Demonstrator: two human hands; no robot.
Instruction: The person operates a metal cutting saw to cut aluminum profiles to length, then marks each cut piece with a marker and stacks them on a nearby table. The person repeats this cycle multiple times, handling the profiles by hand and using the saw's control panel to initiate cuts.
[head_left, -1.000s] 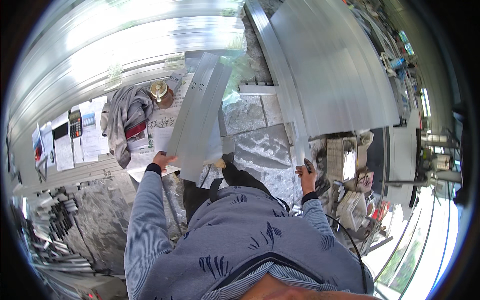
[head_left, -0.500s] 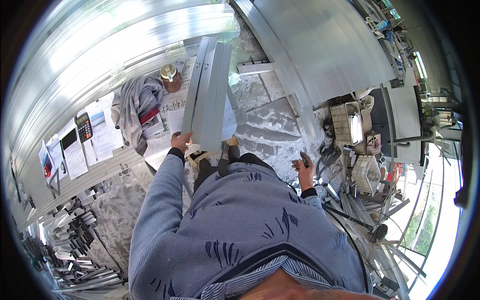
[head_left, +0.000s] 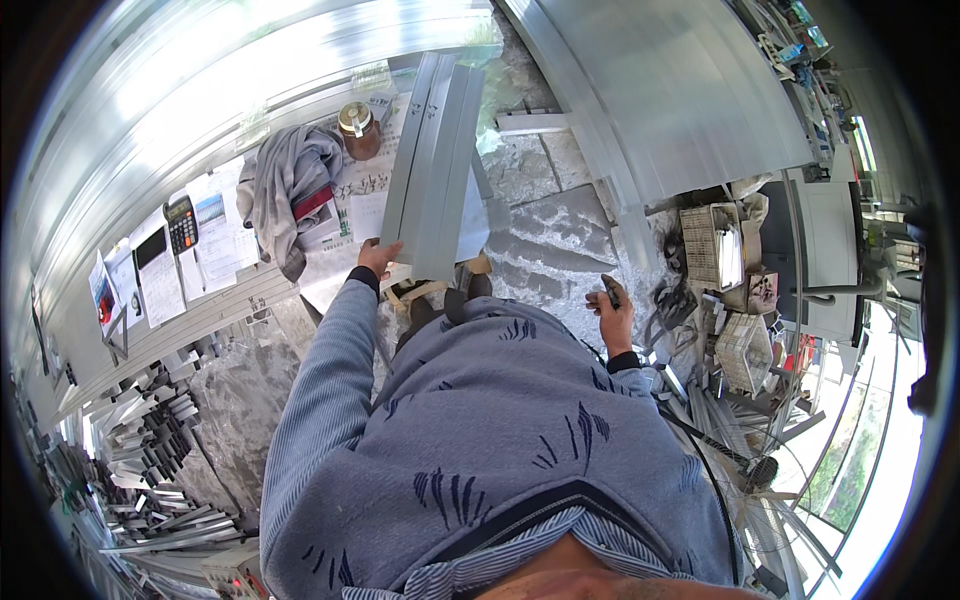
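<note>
Several long silver aluminium profiles (head_left: 437, 170) lie side by side across the table edge, with small dark marks near their far ends. My left hand (head_left: 377, 258) is closed at the near left corner of the leftmost profile, its fingers against the edge. Out to the right, over the floor and away from the profiles, my right hand (head_left: 615, 318) is curled around a small dark stick-like object (head_left: 611, 291), possibly a marker pen. Paper with handwriting (head_left: 368, 215) lies under and beside the profiles.
On the left table are a grey cloth (head_left: 285, 190), a lidded brown jar (head_left: 360, 132), a calculator (head_left: 182, 226), a dark phone (head_left: 151, 247) and papers. Wire baskets (head_left: 712, 245) stand at right beside metal offcuts. A large metal sheet (head_left: 670, 90) lies far right.
The whole view has shifted slightly, so everything sits a little higher and further right. Both hands keep their grips, and the profiles stay in place on the table.
</note>
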